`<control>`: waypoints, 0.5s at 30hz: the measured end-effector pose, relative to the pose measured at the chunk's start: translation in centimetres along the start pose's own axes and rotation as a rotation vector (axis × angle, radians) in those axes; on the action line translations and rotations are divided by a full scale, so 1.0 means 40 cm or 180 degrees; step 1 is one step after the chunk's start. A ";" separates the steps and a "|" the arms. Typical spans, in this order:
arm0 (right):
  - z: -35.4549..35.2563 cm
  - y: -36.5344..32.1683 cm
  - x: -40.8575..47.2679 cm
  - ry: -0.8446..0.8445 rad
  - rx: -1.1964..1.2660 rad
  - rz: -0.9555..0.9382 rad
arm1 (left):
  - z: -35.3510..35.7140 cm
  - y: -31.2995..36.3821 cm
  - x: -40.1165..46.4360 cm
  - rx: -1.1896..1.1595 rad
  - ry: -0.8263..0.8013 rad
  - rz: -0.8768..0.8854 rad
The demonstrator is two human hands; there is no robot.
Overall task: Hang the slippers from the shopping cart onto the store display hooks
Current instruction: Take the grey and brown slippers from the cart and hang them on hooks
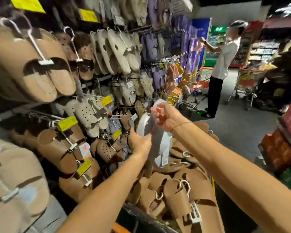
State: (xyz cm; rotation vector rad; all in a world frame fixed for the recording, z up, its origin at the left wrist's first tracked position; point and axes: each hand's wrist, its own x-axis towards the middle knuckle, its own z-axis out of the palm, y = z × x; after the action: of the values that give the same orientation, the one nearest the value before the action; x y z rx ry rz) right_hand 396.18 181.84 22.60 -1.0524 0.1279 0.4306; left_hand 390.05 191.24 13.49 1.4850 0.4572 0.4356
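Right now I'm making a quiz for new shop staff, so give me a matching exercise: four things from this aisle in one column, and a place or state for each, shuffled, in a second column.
Things
1. pale grey slippers
2. brown slippers
3. yellow tag
4. other person

Places or states
A. heaped in the cart below the arms
B. standing further down the aisle beside an orange cart
C. held up by the left hand and right hand
D. on a display hook among hanging slippers

Pairs: 1-C, 2-A, 3-D, 4-B
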 end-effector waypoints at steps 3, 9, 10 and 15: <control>0.131 0.025 -0.094 -0.0482 -0.0039 0.0067 | -0.144 0.057 0.009 0.0015 0.0323 0.0080; 0.378 0.102 -0.269 -0.1298 -0.0097 0.0203 | -0.474 0.199 -0.008 0.0344 0.0479 0.0555; 0.413 0.118 -0.289 -0.1363 -0.0111 0.0209 | -0.530 0.226 -0.021 0.0471 0.0471 0.0622; 0.573 0.207 -0.404 -0.1849 -0.0159 0.0344 | -0.787 0.327 -0.097 0.1746 0.0610 0.1424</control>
State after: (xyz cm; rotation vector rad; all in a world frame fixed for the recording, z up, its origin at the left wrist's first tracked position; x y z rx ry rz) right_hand 375.82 200.51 32.17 -0.9343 -0.3460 0.8235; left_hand 369.74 216.10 25.62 2.0998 0.4105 0.8597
